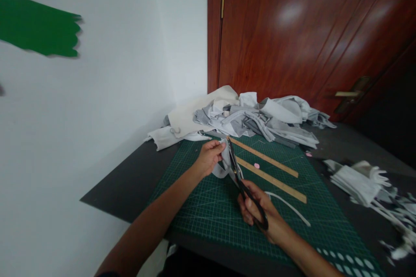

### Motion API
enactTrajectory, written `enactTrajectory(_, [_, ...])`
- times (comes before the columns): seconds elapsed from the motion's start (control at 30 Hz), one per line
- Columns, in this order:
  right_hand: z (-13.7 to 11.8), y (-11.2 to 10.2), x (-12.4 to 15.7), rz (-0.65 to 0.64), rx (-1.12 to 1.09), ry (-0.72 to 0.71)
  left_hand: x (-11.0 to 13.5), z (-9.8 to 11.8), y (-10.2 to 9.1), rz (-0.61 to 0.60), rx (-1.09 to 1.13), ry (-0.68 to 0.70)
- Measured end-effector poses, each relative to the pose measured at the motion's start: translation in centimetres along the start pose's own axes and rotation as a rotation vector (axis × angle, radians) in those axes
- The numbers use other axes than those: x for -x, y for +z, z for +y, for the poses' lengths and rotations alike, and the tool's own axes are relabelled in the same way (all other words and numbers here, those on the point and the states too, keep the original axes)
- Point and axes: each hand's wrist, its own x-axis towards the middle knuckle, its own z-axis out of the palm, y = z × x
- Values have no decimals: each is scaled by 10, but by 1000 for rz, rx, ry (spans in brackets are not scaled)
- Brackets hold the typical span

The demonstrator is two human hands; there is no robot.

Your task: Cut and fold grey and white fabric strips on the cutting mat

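Note:
Over the green cutting mat (201,207), my left hand (209,158) pinches the upper end of a light grey fabric strip (221,171) between thumb and fingers. The strip loops down below that hand. My right hand (256,203) is wrapped round the handles of black scissors (238,179), whose blades point up and away, right beside the strip. Whether the blades touch the fabric I cannot tell. A thin white strip (289,207) lies on the mat to the right of my right hand.
Two wooden rulers (273,179) and a small pink piece (256,165) lie on the mat. Behind it is a heap of grey and white fabric (247,117) against the wooden door (276,30). Folded fabric and scraps (357,181) sit at the right. A white wall (113,95) borders the left.

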Motion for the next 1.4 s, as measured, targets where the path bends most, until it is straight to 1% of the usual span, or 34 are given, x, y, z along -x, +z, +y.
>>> enactTrajectory(0.17, [0,0,-1,19,-14,18,0,4,1,9,-21,37])
enactTrajectory(0.3, [-1,1,0,21,-25,18,2,5,3,-2,-23,17])
enactTrajectory(0.5, [-5,0,0,24,-81,67,0,5,0,-14,-23,-32])
enactTrajectory(0.63, [-5,0,-1,13,-106,68,-1,8,-1,-13,-18,-17])
enactTrajectory(0.93, [0,0,-1,-1,-45,26,-1,4,0,19,17,-53])
enactTrajectory(1.27, [6,-2,-1,-7,-6,-8,-3,5,-3,44,14,-49])
enactTrajectory(1.4, [7,-2,-1,4,-7,12,-3,4,-3,30,-17,-30])
